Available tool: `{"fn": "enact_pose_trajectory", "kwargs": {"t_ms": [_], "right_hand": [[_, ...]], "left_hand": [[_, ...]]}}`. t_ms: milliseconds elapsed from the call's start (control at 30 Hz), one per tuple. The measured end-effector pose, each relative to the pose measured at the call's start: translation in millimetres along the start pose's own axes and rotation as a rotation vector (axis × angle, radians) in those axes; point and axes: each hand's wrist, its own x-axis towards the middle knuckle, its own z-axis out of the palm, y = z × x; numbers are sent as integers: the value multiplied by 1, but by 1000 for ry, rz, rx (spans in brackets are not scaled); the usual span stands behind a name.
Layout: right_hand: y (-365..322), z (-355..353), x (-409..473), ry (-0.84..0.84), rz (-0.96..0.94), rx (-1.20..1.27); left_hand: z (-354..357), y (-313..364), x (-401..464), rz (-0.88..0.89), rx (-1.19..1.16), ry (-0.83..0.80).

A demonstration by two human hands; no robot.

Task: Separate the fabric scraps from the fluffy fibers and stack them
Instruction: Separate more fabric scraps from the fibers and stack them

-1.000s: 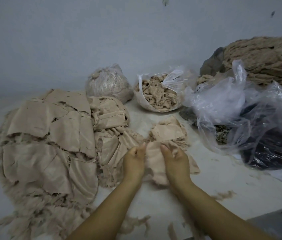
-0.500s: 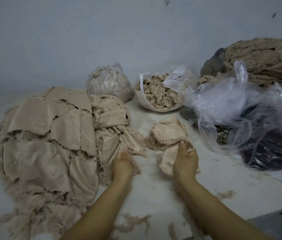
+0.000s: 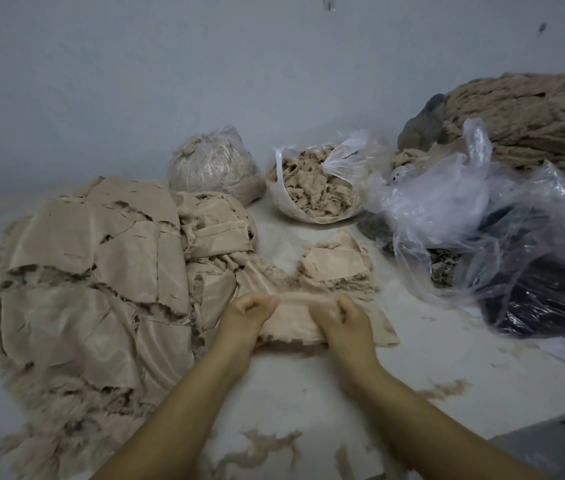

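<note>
A beige fabric scrap (image 3: 291,320) is stretched between my hands in the middle of the white surface. My left hand (image 3: 244,315) pinches its left edge and my right hand (image 3: 343,322) grips its right edge, fingers curled. Just behind lies a small stack of scraps (image 3: 336,265) with fluffy fibers at its edges. A big spread pile of beige scraps (image 3: 94,278) with fluff underneath covers the left side. Loose tufts of fiber (image 3: 267,448) lie near my forearms.
A tied bag of fibers (image 3: 211,164) and an open plastic bag of fibers (image 3: 312,188) stand at the back. Crumpled clear plastic bags (image 3: 482,216) with dark contents fill the right. A heap of tan yarn-like material (image 3: 534,116) lies behind them. Grey wall beyond.
Both hands came back together on one scrap; half a second ago the left hand was at the big pile and the right pressed on the scrap. The scrap is now pulled taut.
</note>
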Motion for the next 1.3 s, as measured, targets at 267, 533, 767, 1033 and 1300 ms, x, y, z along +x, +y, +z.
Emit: {"fn": "enact_pose_trajectory", "kwargs": {"t_ms": [267,533,767,1033,1300], "right_hand": [[1,-55,35,155,-38,-293],[13,-70,25,-57,-20,-644],[3,-66,20,-6,-120,-1023],[18,-46,19,-107,-174,-1009],[15,-54,-39,-570,-333,-862]], "left_hand": [[53,3,30,296,328,-150],[37,-30,32,333,682,-257],[16,-16,25,403,828,-152],[-39,-12,8,292,1209,-49],[-70,-16,2,372,1093,-289]]}}
